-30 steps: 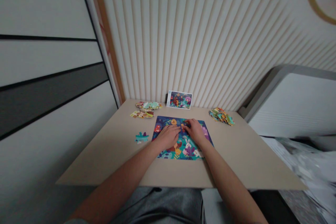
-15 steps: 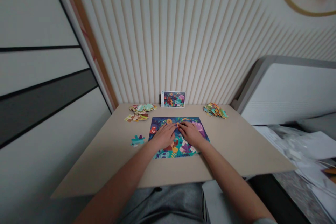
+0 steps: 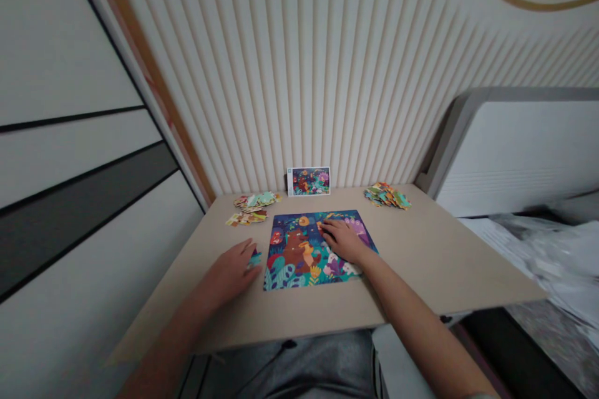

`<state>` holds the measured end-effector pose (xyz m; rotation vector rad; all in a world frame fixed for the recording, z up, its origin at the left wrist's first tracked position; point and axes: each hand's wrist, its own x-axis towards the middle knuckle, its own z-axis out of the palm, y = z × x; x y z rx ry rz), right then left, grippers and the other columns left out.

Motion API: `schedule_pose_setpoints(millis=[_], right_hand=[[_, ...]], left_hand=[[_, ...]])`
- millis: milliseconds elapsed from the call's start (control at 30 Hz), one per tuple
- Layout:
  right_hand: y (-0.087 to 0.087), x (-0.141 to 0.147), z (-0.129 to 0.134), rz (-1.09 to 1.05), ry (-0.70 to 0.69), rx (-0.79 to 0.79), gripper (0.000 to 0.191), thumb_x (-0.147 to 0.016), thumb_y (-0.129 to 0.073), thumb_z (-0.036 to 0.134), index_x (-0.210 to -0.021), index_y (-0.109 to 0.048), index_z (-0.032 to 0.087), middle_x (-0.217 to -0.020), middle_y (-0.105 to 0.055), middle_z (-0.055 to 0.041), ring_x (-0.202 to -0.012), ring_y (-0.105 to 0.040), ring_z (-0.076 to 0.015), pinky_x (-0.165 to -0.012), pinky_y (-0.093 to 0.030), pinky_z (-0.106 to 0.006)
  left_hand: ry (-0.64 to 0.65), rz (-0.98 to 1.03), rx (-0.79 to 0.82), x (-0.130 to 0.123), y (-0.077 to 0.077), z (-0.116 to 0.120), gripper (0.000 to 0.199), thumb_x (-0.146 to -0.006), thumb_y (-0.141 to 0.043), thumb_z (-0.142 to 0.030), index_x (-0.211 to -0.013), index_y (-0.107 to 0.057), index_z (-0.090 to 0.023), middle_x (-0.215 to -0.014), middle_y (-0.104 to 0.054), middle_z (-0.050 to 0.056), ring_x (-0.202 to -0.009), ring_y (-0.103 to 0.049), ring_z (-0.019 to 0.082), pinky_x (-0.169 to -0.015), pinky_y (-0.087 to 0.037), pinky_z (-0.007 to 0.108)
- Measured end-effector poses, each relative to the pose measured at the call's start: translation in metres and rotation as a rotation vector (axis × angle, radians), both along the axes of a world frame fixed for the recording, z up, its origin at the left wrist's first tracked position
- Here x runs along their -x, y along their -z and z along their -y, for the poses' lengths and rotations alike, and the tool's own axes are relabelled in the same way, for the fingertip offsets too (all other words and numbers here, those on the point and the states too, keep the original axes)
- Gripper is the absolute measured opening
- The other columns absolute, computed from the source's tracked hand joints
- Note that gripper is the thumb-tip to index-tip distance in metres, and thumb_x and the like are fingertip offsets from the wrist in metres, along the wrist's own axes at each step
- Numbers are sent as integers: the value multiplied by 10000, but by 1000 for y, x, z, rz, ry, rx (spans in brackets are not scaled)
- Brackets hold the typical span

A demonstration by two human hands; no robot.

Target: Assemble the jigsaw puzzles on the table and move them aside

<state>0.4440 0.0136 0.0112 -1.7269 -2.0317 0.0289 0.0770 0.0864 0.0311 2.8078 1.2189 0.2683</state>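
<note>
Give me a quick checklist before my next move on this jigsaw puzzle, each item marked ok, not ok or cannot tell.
1. Picture card standing at the wall, in view: ok.
2. Left hand at the loose teal pieces: cannot tell if it has hold of them.
3. Right hand resting on the puzzle: ok.
4. Puzzle free of gaps: cannot tell, the right hand covers part of it.
5. Piles of spare pieces well inside the table edges: ok.

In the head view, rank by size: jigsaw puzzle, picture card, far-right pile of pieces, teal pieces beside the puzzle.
Jigsaw puzzle
Then picture card and far-right pile of pieces, too alike to rank
Then teal pieces
</note>
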Motion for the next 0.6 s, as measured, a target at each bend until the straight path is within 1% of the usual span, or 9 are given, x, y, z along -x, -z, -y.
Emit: schedule_pose_setpoints(millis=[67, 133, 200, 300, 367, 467, 533, 600], right_hand=[[2, -1, -1, -12, -6, 0, 400, -1033, -455, 358, -1368, -627, 222, -1427, -600, -108, -1331, -524, -270, -1125, -390, -457], [4, -2, -2, -24, -14, 0, 397, -1030, -462, 356, -1362, -632, 219, -1432, -595, -116, -1342, -516, -273, -1135, -385, -461], [5, -3, -3, -34, -23, 1, 397, -1028, -469, 356, -1359, -635, 215, -1437, -589, -123, -1350, -512, -274, -1141, -383, -462], [5, -4, -2, -50, -46, 6, 394, -1020, -484, 344, -1358, -637, 212, -1446, -579, -130, -1352, -515, -274, -1143, -390, -463], [4, -5, 0, -61, -60, 9, 395, -1013, -494, 332, -1360, -636, 208, -1453, -570, -137, -1355, -513, -277, -1139, -400, -467], [2, -5, 4, -70, -66, 9, 399, -1003, -510, 320, -1363, -634, 202, -1458, -559, -150, -1350, -516, -289, -1128, -415, -479], [2, -4, 5, -74, -68, 1, 398, -996, -520, 309, -1361, -635, 202, -1453, -560, -153, -1344, -520, -292, -1123, -421, -484], [1, -4, 6, -77, -71, -10, 394, -994, -521, 300, -1358, -637, 201, -1445, -565, -155, -1342, -522, -289, -1123, -422, -484]], left_hand=[[-36, -33, 23, 25, 6, -7, 644, -951, -505, -525, -1442, -522, -109, -1560, -429, 207, -1416, -452, 342, -1171, -368, 489], [-23, -30, 62, 38, 10, -11, 649, -960, -481, -561, -1432, -532, -118, -1543, -461, 185, -1414, -455, 325, -1184, -352, 476], [-5, 8, 90, 41, 12, -12, 624, -959, -484, -576, -1388, -571, -132, -1496, -520, 169, -1394, -473, 313, -1184, -349, 468], [1, 93, 114, 37, 11, -14, 567, -928, -545, -578, -1303, -626, -160, -1418, -578, 156, -1327, -522, 311, -1150, -382, 471], [17, 136, 140, 35, 9, -15, 505, -904, -589, -541, -1255, -647, -183, -1353, -608, 140, -1255, -564, 303, -1106, -422, 463], [67, 183, 181, 35, 5, -16, 395, -874, -616, -411, -1208, -662, -206, -1276, -632, 113, -1168, -599, 280, -1048, -461, 434], [99, 214, 198, 37, 4, -17, 352, -873, -580, -322, -1199, -670, -220, -1247, -645, 99, -1147, -607, 267, -1034, -466, 419], [110, 244, 200, 39, 4, -17, 341, -901, -512, -269, -1194, -679, -218, -1210, -664, 98, -1134, -615, 259, -1033, -465, 416]])
